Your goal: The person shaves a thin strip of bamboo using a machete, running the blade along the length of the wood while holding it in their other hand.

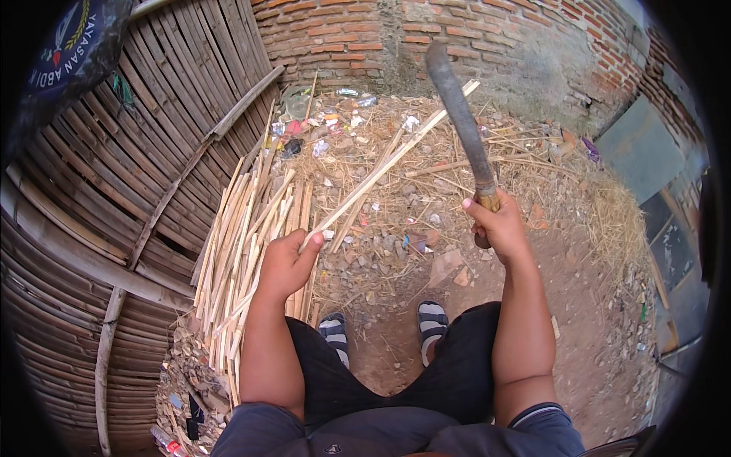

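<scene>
My left hand (289, 263) is closed round a long pale split-wood or bamboo strip (384, 167), which slants away from me up to the right. In my right hand (496, 225) is a machete (462, 114), gripped by its wooden handle, its dark curved blade pointing up and away. The blade's tip stands higher in the view than the strip's far end, and a gap shows between blade and strip. Beside my left forearm lies a pile of similar pale strips (242, 236) on the ground.
A slatted bamboo wall (164, 99) rises on the left, a brick wall (525, 53) at the back. Litter, straw and stones cover the ground (381, 297) ahead. Grey panels (643, 148) lean at the right. My sandalled feet (432, 327) stand on dirt.
</scene>
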{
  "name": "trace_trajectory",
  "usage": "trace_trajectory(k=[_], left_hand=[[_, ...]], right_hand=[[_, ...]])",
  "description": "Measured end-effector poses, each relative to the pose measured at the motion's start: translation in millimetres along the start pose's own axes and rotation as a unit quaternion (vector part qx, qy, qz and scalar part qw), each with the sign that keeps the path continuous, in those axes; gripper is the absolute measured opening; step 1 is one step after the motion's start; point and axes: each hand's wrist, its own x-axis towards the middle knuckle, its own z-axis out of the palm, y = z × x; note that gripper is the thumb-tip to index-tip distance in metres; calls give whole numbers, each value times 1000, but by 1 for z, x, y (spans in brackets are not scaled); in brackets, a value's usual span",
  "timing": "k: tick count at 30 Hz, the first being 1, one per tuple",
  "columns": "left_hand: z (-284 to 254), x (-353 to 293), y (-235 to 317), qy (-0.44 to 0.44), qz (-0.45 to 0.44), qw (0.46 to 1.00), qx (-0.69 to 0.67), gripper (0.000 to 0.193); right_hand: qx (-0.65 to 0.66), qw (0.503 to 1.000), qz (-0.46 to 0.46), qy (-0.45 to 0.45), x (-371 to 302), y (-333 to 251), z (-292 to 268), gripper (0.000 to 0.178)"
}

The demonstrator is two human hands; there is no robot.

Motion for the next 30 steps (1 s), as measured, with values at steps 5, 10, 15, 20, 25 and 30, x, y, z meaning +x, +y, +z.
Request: trace_trajectory(k=[5,10,15,20,25,30], left_hand=[[-2,0,2,-3,-26,1000,16,53],[0,-1,2,1,-14,1000,-3,53],[-2,-1,2,-4,-18,1000,16,53],[1,2,1,-6,-16,1000,10,53],[-2,-2,3,-6,-17,1000,17,53],[-3,-3,5,10,-3,1000,-2,53]], right_hand=[[-160,980,-28,-111,-18,-7,25,26],[-130,985,-50,-102,-10,2,14,26],[-65,998,6,27,1,-1,-5,26],[-131,990,-44,-38,-3,7,8,25],[-223,962,-122,-95,-13,5,32,28],[-209,971,-119,1,-9,-8,18,29]])
